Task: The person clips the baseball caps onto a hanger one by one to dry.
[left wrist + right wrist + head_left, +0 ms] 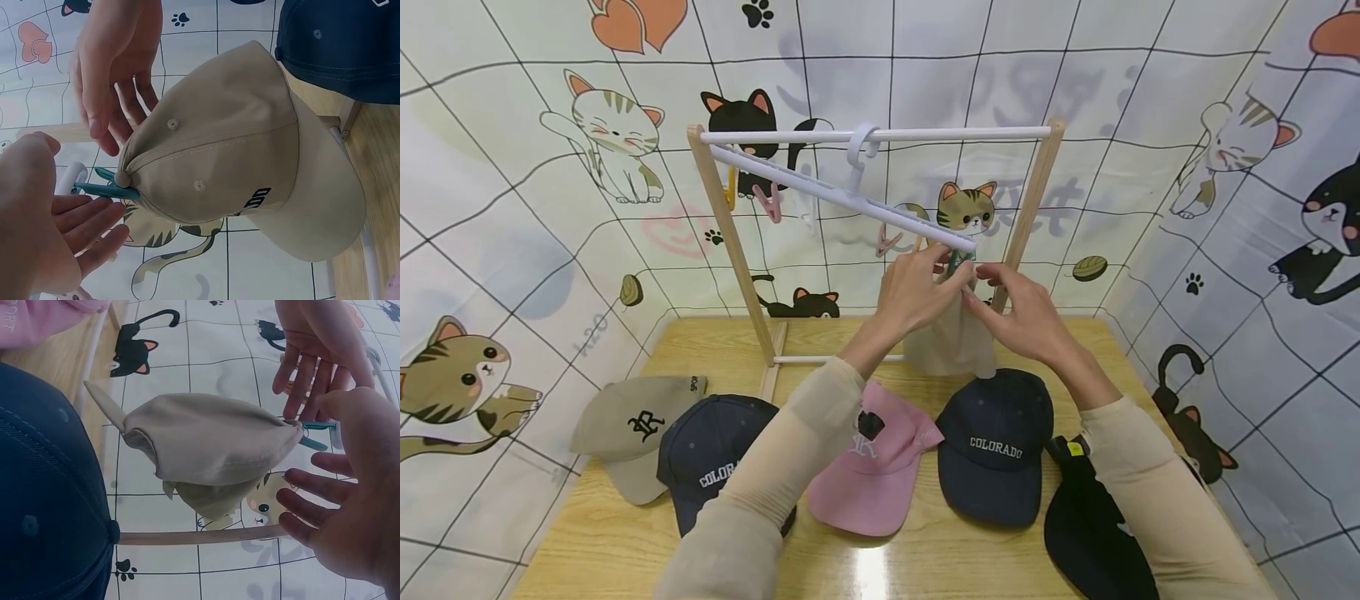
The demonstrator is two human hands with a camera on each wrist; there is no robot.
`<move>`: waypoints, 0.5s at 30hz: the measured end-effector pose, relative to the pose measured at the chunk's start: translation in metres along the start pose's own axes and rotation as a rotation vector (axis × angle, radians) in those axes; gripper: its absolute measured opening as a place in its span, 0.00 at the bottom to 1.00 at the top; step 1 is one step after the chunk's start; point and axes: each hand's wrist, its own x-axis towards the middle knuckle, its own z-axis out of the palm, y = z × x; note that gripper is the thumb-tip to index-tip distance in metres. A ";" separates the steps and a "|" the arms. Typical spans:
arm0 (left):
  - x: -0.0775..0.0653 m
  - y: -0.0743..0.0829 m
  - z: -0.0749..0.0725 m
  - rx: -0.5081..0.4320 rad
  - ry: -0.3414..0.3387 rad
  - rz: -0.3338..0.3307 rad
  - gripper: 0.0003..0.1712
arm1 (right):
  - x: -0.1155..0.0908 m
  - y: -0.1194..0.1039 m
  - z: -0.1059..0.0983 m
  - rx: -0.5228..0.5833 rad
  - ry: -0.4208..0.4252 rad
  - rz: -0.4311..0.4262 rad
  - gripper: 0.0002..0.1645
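A beige cap (219,137) hangs from a green clip (106,190) at the lowered right end of a white hanger (850,198). My left hand (916,287) is right at the clip; in the left wrist view its fingers lie loosely beside it, thumb apart. On the other side, my right hand (1026,312) stays close to the top of the cap, its fingers spread and relaxed in the right wrist view. Neither hand grips the cap. The hanger's hook sits over the top bar of a small wood-and-white rack (955,134).
Along the table (715,342) lie another beige cap (625,417), a navy cap (703,442), a pink cap (880,467), a second navy cap (996,450) and a black cap (1090,533). A pink clip (767,202) and a yellow clip (730,187) hang on the hanger's raised left side.
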 end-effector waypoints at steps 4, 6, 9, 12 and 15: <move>-0.003 -0.005 -0.001 -0.017 -0.004 -0.001 0.23 | -0.003 -0.002 -0.001 -0.011 -0.056 0.024 0.39; -0.003 -0.007 -0.001 -0.015 -0.006 -0.001 0.25 | -0.005 -0.002 -0.001 -0.019 -0.078 0.036 0.41; -0.005 -0.009 -0.002 -0.008 -0.013 -0.007 0.25 | -0.007 -0.003 -0.002 -0.023 -0.107 0.049 0.43; -0.007 -0.010 -0.003 0.007 -0.020 -0.013 0.26 | -0.010 -0.002 -0.003 -0.028 -0.134 0.054 0.44; -0.009 -0.012 -0.005 0.023 -0.029 -0.016 0.29 | -0.011 -0.002 -0.002 -0.033 -0.155 0.053 0.45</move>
